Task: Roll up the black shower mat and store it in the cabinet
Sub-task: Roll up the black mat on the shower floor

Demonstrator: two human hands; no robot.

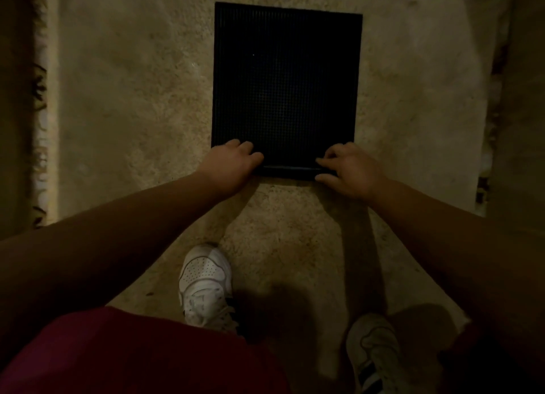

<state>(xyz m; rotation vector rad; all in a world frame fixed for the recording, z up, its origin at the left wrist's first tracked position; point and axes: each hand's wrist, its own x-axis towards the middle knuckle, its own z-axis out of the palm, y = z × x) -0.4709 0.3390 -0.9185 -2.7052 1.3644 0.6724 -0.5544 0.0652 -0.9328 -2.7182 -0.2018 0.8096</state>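
Note:
The black shower mat (284,81) lies mostly flat on a beige carpet, a ribbed rectangle stretching away from me. Its near edge is curled up into a thin fold between my hands. My left hand (231,163) grips the near left corner, fingers curled over the top. My right hand (348,169) pinches the near right corner, fingers on top and thumb under the edge. No cabinet is in view.
The beige carpet (132,104) has a patterned, fringed border at the left and another at the right (486,163). My two white sneakers (205,284) stand just behind the mat, with shadows falling over the near floor.

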